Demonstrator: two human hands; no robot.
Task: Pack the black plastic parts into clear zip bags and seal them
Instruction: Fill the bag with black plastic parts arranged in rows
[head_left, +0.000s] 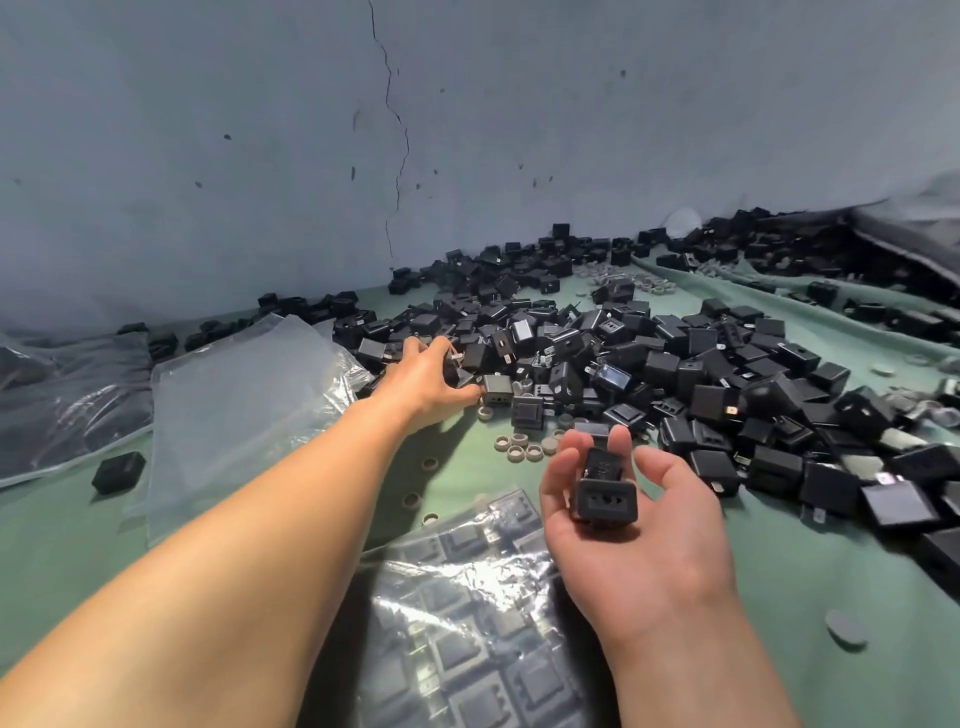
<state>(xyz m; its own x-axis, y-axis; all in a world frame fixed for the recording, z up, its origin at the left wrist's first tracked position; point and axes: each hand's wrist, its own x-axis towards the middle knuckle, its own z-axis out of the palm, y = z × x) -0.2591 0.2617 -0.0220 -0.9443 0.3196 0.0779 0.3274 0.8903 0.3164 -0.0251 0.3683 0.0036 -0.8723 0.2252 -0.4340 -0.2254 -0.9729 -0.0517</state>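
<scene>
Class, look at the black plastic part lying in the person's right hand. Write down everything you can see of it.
The black plastic part is a matte, boxy moulding with a wider rectangular flange at the end facing the camera; that recessed face shows small slots. It lies lengthwise on the upturned right hand, with the thumb and fingers curled loosely round its sides and its far end pointing toward the fingertips. It looks whole and clean, and only the hand touches it.

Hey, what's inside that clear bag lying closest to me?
Black plastic parts, laid flat in rows, show through the clear bag. Glare and the right hand cover some, so the count and seal stay hidden.
</scene>
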